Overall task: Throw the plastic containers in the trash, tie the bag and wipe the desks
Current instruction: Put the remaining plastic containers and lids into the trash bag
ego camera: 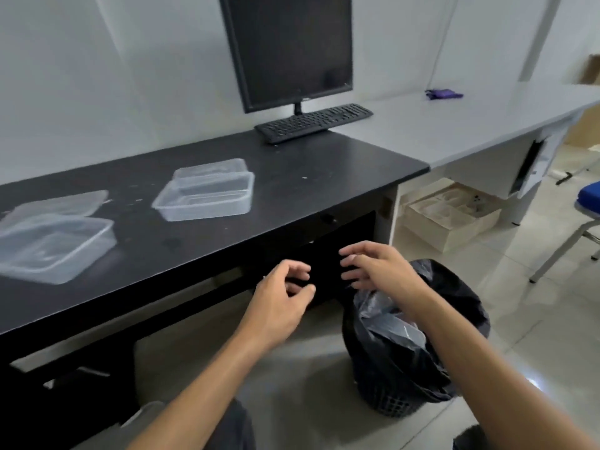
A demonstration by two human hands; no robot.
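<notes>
Left hand [285, 293]: held in the air in front of the near edge of the black desk [292, 190], fingers loosely curled, holding nothing.

Right hand [373, 267]: just beside the left hand, over the far rim of the trash bin [396, 404]. Fingers are spread and slightly bent, holding nothing.

Trash bin: a dark mesh basket on the tiled floor, at the near right corner of the black desk. It is lined with a black bag [454, 303] whose mouth hangs open and untied. Shiny crumpled plastic shows inside; what it is cannot be told.

Near-left container [52, 245]: clear plastic, open, on the left end of the black desk. A flat lid [55, 203] lies just behind it.

Middle container [203, 196]: clear plastic, on the black desk, well apart from both hands. A second clear piece [211, 168] sits against its far side.

Black desk: scattered pale crumbs and smears on the top.

Monitor [289, 50] and keyboard [315, 121]: at the far right of the black desk. The screen is dark.

White desk [454, 125]: adjoins on the right and carries a purple cloth [443, 93] at its far side.

Cardboard box [451, 212]: on the floor under the white desk.

Blue chair [589, 196]: at the right edge.
</notes>
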